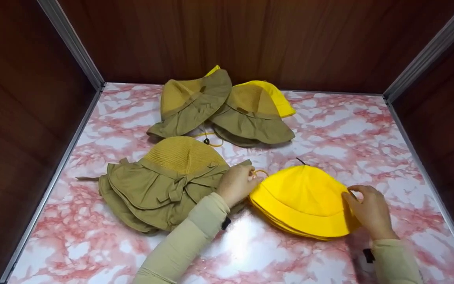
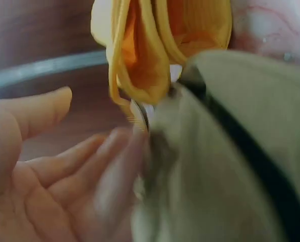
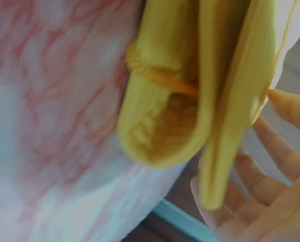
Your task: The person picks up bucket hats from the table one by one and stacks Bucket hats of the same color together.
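A stack of yellow bucket hats (image 1: 304, 197) sits at the front right, crown up, with layered brims. My right hand (image 1: 371, 209) pinches its right edge; the right wrist view shows the thumb and fingers at the yellow brim (image 3: 235, 101). At the stack's left side is my left hand (image 1: 238, 183), between it and a stack of olive sun hats (image 1: 179, 189) with tan woven crowns and a bow. In the left wrist view the left thumb stands apart from the fingers, which reach blurred to the olive cloth (image 2: 215, 151), with yellow brims (image 2: 139, 60) beyond.
Behind lie two more olive hats (image 1: 195, 98) (image 1: 250, 114), overlapping, with a yellow hat (image 1: 282, 98) partly hidden behind them. A yellow cord with a black toggle (image 1: 206, 141) lies before them. Dark wood panels (image 1: 231, 39) enclose the pink marbled table (image 1: 105, 252) on three sides.
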Demonstrator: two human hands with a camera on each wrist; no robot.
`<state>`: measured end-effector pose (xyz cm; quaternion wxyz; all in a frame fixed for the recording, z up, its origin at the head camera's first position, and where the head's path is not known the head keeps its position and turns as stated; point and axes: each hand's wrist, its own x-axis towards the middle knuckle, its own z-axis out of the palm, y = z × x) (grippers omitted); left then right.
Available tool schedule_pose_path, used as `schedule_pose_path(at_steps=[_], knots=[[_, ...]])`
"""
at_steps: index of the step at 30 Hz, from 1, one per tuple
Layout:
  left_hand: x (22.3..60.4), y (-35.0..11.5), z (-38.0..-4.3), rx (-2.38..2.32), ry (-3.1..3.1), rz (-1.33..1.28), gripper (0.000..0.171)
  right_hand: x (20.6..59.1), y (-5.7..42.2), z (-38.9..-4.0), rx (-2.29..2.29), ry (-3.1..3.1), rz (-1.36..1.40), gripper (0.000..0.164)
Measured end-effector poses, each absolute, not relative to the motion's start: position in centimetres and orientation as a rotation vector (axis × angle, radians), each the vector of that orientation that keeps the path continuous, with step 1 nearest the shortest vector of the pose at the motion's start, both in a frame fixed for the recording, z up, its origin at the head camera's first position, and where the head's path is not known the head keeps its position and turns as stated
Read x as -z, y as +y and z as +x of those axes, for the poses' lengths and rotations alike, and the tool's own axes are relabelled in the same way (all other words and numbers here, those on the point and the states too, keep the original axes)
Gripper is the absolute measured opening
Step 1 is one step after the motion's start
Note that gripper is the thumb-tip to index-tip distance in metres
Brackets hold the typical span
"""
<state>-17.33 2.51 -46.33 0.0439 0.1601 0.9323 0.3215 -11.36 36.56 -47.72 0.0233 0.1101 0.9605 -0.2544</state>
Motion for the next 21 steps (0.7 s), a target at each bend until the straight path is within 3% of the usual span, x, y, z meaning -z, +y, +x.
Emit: schedule_pose_path(at_steps=[3, 10, 15, 21], knots=[[46.4, 3.9, -15.8, -0.673, 3.039, 0.617, 0.042, 47.8, 35.0, -11.2, 0.747, 2.993, 0.257, 0.057], [47.2, 7.5, -12.6, -0.362, 2.983, 0.751, 0.073, 48.8, 31.9, -10.7, 0.702, 3.046, -0.141, 0.081], [48.4, 9.1, -11.8, -0.327, 2.952, 0.786, 0.081, 49.6, 31.0, -10.7, 0.608, 2.966, -0.178, 0.097], [49.7, 9.4, -11.8, -0.213, 2.926, 0.779, 0.087, 50.7, 31.0, -11.0, 0.558, 2.907, -0.161, 0.102]])
